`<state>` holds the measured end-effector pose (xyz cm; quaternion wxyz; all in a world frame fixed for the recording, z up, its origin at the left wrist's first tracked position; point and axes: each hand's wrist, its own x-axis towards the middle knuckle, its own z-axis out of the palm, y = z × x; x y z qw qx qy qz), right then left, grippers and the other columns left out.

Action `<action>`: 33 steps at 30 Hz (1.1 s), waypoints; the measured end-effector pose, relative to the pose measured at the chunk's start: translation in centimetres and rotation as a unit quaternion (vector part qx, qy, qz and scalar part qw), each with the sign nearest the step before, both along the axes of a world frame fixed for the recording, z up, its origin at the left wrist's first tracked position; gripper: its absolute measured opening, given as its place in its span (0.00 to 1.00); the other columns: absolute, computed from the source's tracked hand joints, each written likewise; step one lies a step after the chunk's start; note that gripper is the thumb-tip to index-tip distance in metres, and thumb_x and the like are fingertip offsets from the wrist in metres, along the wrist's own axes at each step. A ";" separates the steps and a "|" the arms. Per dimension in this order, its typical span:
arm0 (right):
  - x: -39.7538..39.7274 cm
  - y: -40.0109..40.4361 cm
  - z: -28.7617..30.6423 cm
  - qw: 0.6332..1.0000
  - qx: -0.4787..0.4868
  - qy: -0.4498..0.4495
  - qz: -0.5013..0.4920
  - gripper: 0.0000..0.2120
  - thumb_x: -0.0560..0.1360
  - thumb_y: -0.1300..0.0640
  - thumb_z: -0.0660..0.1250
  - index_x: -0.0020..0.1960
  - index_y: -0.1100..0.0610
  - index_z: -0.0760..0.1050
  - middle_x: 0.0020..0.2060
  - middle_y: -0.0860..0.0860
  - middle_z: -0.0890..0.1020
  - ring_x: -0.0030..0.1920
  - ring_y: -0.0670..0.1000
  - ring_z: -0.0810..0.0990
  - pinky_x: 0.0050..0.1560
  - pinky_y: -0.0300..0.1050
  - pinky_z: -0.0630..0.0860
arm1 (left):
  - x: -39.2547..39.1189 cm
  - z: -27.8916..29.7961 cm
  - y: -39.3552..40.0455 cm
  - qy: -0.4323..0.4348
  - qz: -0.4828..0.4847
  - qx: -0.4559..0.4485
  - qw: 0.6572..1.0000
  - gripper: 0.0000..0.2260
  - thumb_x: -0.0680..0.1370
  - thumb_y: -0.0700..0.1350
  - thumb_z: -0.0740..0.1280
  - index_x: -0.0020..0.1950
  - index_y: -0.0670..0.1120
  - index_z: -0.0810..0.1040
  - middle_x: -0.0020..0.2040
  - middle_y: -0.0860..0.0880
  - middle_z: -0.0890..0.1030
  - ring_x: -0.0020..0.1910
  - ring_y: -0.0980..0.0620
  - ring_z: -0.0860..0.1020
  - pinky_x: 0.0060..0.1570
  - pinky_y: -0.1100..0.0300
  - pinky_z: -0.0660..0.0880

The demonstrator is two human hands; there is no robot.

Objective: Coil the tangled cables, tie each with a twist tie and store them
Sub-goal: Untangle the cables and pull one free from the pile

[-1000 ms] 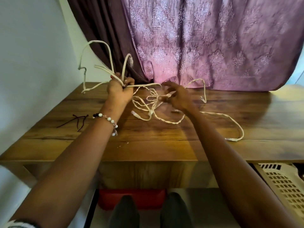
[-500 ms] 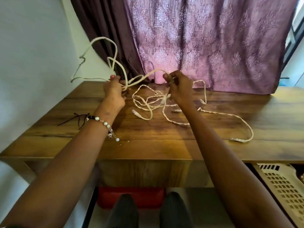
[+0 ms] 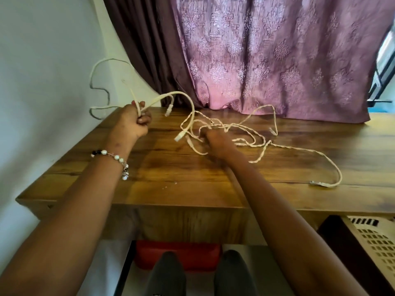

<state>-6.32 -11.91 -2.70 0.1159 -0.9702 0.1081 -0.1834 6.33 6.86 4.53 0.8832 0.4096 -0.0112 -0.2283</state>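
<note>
1. Gripping several loops of flat white cable (image 3: 181, 95) in the raised left hand (image 3: 132, 120), fingers curled round them, above the wooden desk (image 3: 171, 174).
2. Resting on the tangled cables (image 3: 241, 133) mid-desk: right hand (image 3: 215, 142); grasp cannot be told.
3. Judged light, limp, springy; best held along the cord, not by the plug ends.

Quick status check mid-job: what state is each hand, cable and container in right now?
Left hand: raised, gripping loops of cream cable.
Right hand: down on the tangle; grip unclear.
Cream cable tangle: still knotted, sprawled on the wooden table, untied.
Cream perforated plastic basket: below the table's right end; contents not visible.
</note>
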 end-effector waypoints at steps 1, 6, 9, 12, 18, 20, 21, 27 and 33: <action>-0.4 -0.9 -0.2 0.999 -0.031 0.013 -0.041 0.16 0.76 0.57 0.63 0.63 0.55 0.71 0.54 0.60 0.80 0.55 0.62 0.79 0.53 0.53 0.76 | -0.3 -0.3 -0.4 -0.005 -0.016 0.001 1.000 0.15 0.81 0.36 0.50 0.36 0.44 0.66 0.30 0.50 0.62 0.17 0.58 0.61 0.14 0.69 0.53; -4.5 -6.2 -0.9 0.981 -0.072 0.046 -0.176 0.16 0.76 0.61 0.62 0.63 0.61 0.73 0.56 0.62 0.80 0.58 0.63 0.78 0.54 0.53 0.74 | -1.2 -2.6 -4.4 -0.056 -0.083 0.113 0.989 0.13 0.82 0.38 0.52 0.39 0.44 0.68 0.32 0.50 0.62 0.15 0.60 0.60 0.12 0.70 0.53; -6.4 -8.3 -0.7 0.965 -0.063 0.042 -0.250 0.13 0.78 0.62 0.60 0.60 0.63 0.75 0.56 0.64 0.80 0.58 0.63 0.77 0.55 0.54 0.74 | -2.1 -4.5 -7.1 -0.091 -0.110 0.201 0.969 0.12 0.83 0.40 0.54 0.40 0.44 0.70 0.32 0.49 0.64 0.13 0.61 0.59 0.11 0.70 0.52; -7.2 -9.8 -0.6 0.952 -0.035 0.052 -0.300 0.14 0.76 0.57 0.65 0.61 0.58 0.75 0.62 0.64 0.74 0.66 0.64 0.70 0.64 0.56 0.70 | -2.5 -6.4 -9.3 -0.127 -0.127 0.266 0.947 0.12 0.82 0.40 0.57 0.39 0.43 0.72 0.24 0.49 0.70 0.12 0.61 0.60 0.11 0.71 0.52; -5.7 -10.4 2.6 0.958 0.010 0.081 -0.273 0.12 0.73 0.53 0.67 0.55 0.52 0.80 0.65 0.60 0.72 0.70 0.68 0.61 0.68 0.70 0.56 | -0.5 -8.7 -10.0 -0.184 -0.051 0.384 0.903 0.07 0.77 0.44 0.67 0.40 0.43 0.78 0.36 0.41 0.79 0.19 0.53 0.73 0.17 0.67 0.67; -5.8 -8.8 4.9 0.973 -0.013 0.024 -0.230 0.09 0.72 0.55 0.69 0.52 0.52 0.82 0.64 0.60 0.72 0.70 0.66 0.62 0.69 0.66 0.58 | 0.5 -9.2 -9.8 -0.222 -0.022 0.397 0.890 0.06 0.76 0.45 0.68 0.43 0.44 0.82 0.41 0.39 0.82 0.26 0.46 0.76 0.22 0.59 0.74; -5.7 -7.5 5.8 0.984 -0.002 -0.020 -0.179 0.09 0.73 0.59 0.68 0.51 0.53 0.82 0.64 0.60 0.73 0.68 0.64 0.65 0.69 0.59 0.61 | 0.9 -9.4 -9.7 -0.249 -0.010 0.410 0.877 0.08 0.76 0.48 0.68 0.42 0.45 0.83 0.41 0.40 0.83 0.29 0.44 0.78 0.28 0.54 0.77; -1.5 -2.4 4.2 0.984 0.140 -0.093 0.065 0.12 0.73 0.58 0.72 0.56 0.58 0.80 0.47 0.51 0.84 0.45 0.48 0.80 0.48 0.41 0.75 | 1.6 -9.7 -8.7 -0.321 0.049 0.405 0.855 0.19 0.80 0.55 0.60 0.36 0.49 0.81 0.32 0.48 0.79 0.31 0.51 0.76 0.36 0.57 0.73; 0.4 -3.5 -0.3 0.996 0.061 -0.019 0.054 0.09 0.74 0.62 0.70 0.53 0.64 0.79 0.43 0.57 0.84 0.43 0.52 0.82 0.47 0.44 0.76 | 3.0 -10.2 -8.0 -0.217 0.029 0.301 0.928 0.15 0.82 0.49 0.59 0.41 0.43 0.76 0.24 0.51 0.73 0.16 0.59 0.67 0.18 0.69 0.61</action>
